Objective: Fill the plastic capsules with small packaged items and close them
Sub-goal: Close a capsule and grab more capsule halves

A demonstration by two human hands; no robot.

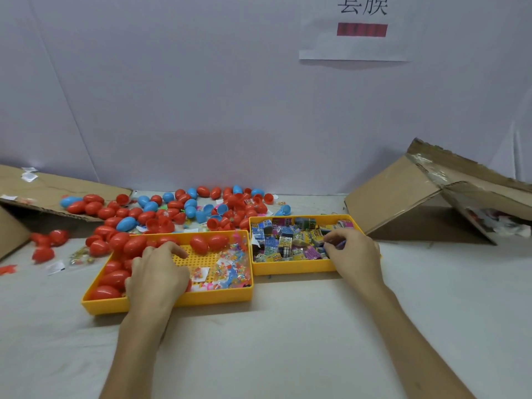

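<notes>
sign (354,50) — 套膜 | right hand (357,254) pinches packet (337,243) | left hand (157,273) over capsules (115,279)

Left hand (157,272) is in from 7 o'clock, palm-down, index pointing 1 o'clock, grip hidden underneath. Right hand (355,254) is in from 5 o'clock, fingers curled toward 9 o'clock, pinching a small purple-blue wrapped packet (336,243).

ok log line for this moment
left hand: over red capsules, left tray | right hand: pinching packet, right tray
</notes>
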